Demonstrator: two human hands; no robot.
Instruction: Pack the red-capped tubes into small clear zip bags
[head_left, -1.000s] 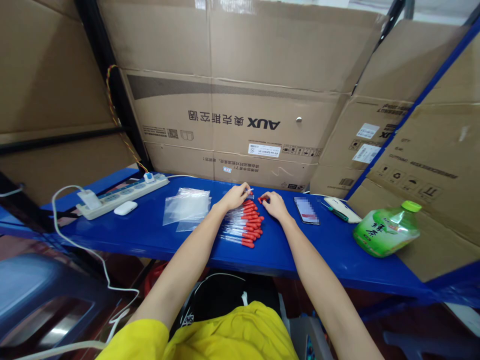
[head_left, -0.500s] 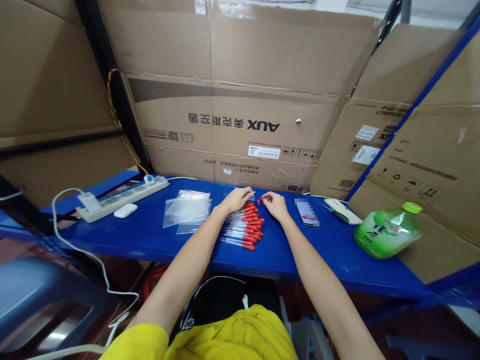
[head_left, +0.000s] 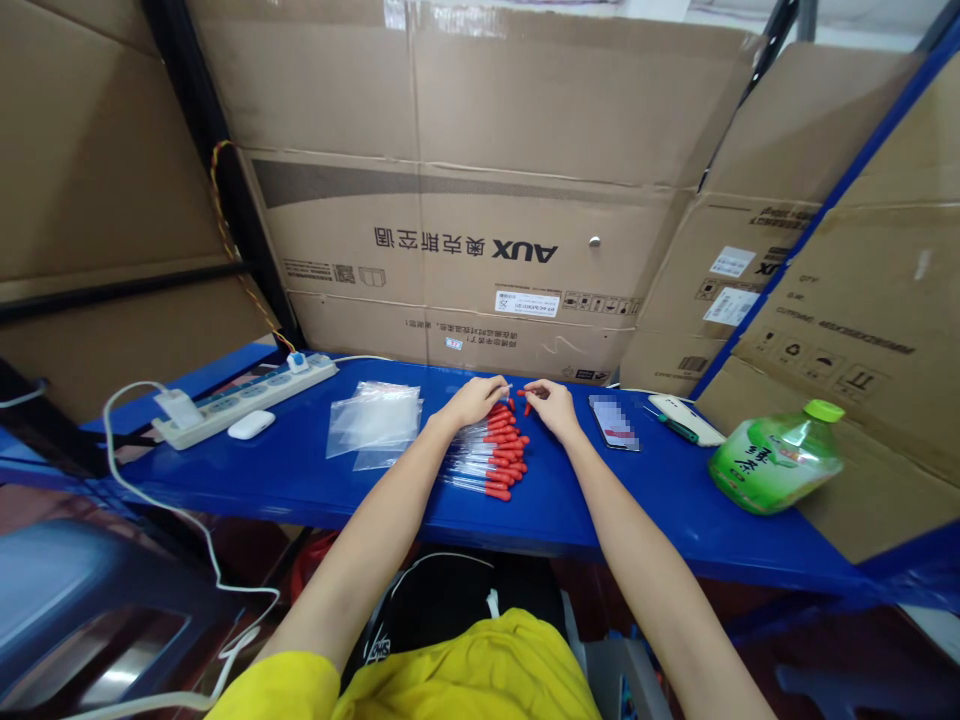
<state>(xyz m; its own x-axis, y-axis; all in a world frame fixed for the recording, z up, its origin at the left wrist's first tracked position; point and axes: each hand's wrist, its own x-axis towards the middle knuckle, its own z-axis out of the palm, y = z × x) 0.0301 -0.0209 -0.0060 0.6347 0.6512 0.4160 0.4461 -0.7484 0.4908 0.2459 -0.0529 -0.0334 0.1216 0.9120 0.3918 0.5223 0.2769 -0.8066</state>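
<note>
1 small red piece (head_left: 523,393) appears pinched in the grip of the right hand (head_left: 553,405), just beside the far end of the row of red-tipped tubes (head_left: 495,455); the left hand (head_left: 478,401) is curled over that end, and what is gripped there cannot be told. Work is judged under way, not finished: tubes are already lined up loose on the blue table (head_left: 570,495), none seen inside the clear bags (head_left: 379,420) laid flat at left.
</note>
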